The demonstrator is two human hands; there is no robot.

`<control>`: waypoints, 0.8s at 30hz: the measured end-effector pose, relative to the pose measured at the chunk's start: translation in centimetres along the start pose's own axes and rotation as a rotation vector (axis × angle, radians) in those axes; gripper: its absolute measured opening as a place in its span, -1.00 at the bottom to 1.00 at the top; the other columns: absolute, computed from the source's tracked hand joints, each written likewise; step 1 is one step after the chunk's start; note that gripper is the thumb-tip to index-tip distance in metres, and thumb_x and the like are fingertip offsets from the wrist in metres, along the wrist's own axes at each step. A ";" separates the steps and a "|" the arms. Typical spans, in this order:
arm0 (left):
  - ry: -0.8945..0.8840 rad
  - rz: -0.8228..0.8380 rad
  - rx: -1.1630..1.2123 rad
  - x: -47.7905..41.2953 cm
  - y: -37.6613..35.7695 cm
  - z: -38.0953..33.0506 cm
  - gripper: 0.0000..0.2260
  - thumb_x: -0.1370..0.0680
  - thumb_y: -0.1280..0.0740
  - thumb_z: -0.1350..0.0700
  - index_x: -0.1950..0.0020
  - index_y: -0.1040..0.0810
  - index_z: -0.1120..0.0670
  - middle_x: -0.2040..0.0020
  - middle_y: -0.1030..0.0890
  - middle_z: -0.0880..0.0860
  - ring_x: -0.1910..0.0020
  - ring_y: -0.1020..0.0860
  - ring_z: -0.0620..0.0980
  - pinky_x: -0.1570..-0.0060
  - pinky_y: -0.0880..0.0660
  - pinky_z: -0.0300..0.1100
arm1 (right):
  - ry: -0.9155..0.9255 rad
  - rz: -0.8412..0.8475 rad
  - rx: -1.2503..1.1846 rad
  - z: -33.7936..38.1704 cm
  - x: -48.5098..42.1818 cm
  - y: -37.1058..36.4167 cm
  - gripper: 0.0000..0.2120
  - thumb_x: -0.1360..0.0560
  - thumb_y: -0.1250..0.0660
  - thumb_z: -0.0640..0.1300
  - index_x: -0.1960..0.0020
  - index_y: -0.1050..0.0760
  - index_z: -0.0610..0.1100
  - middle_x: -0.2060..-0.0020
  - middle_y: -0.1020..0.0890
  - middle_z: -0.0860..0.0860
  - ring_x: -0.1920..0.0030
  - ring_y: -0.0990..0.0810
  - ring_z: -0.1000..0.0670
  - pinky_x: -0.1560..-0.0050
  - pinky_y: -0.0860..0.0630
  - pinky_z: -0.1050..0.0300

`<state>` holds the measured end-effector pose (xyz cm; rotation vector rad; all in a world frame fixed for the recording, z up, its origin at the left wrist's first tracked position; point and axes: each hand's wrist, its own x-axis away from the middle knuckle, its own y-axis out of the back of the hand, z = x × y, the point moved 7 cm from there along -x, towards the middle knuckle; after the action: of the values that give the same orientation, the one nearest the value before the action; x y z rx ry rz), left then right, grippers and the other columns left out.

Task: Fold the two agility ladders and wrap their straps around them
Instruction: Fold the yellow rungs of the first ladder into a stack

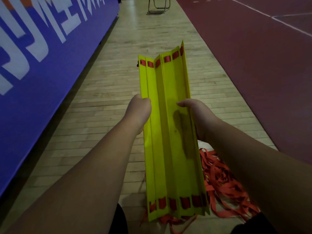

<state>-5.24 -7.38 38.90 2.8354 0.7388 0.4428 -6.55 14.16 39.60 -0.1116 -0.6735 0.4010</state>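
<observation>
A long blue banner (42, 73) with large pale lettering runs along the left of the yellow ladder (167, 132), and a dark red court surface (253, 65) with white lines fills the ground to the ladder's right. Between them a strip of pale wooden floor (109, 92) lies beneath the ladder and stretches away beyond its far end.

The ladder is held up off the floor, its flat rungs gathered side by side in a loose fan. Its long axis points away from the person, with the far end tilted slightly to the right. Short red strap sections thread through slots across the far end and again across the near end.

A tangled heap of loose red straps (222, 179) lies on the floor below and to the right of the ladder's near end. It may hide more rungs, but the dim view does not settle that.

Far beyond the ladder's far end stand the metal legs of a chair (158, 7).

The left hand (140, 112) is curled round the ladder's left edge about midway along. The right hand (197, 115) grips the right edge opposite, thumb laid over the top face.
</observation>
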 end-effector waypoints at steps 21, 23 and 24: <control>0.121 0.122 0.268 1.4 -3.5 0.8 0.08 -0.20 -0.54 -0.59 -0.55 -0.48 0.01 -0.41 -0.67 0.07 -0.33 -0.68 0.19 -0.30 -0.63 0.31 | 0.004 0.151 -0.012 -0.3 0.3 -1.5 -0.71 -0.58 -0.42 -0.02 -0.22 -0.62 -0.16 0.30 -0.63 -0.07 0.41 -0.60 -0.08 0.29 -0.57 0.07; 0.094 0.095 0.256 1.8 -3.3 0.2 -0.06 -0.34 -0.50 -0.53 -0.53 -0.50 0.05 -0.40 -0.66 0.06 -0.35 -0.66 0.17 -0.35 -0.60 0.29 | 0.021 0.134 -0.015 -0.3 0.0 -1.4 -0.69 -0.58 -0.43 -0.04 -0.26 -0.62 -0.17 0.28 -0.63 -0.09 0.40 -0.61 -0.09 0.29 -0.58 0.06; 0.084 0.079 0.239 2.3 -3.1 -0.2 -0.17 -0.46 -0.47 -0.46 -0.53 -0.49 0.08 -0.41 -0.64 0.03 -0.37 -0.63 0.12 -0.37 -0.58 0.22 | 0.028 0.114 -0.013 -0.4 -0.2 -1.3 -0.64 -0.56 -0.45 -0.04 -0.30 -0.61 -0.17 0.24 -0.63 -0.11 0.39 -0.62 -0.09 0.29 -0.59 0.04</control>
<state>-4.77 -3.54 38.92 3.0949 0.7433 0.5200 -6.06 12.84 39.47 -0.1680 -0.6435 0.5033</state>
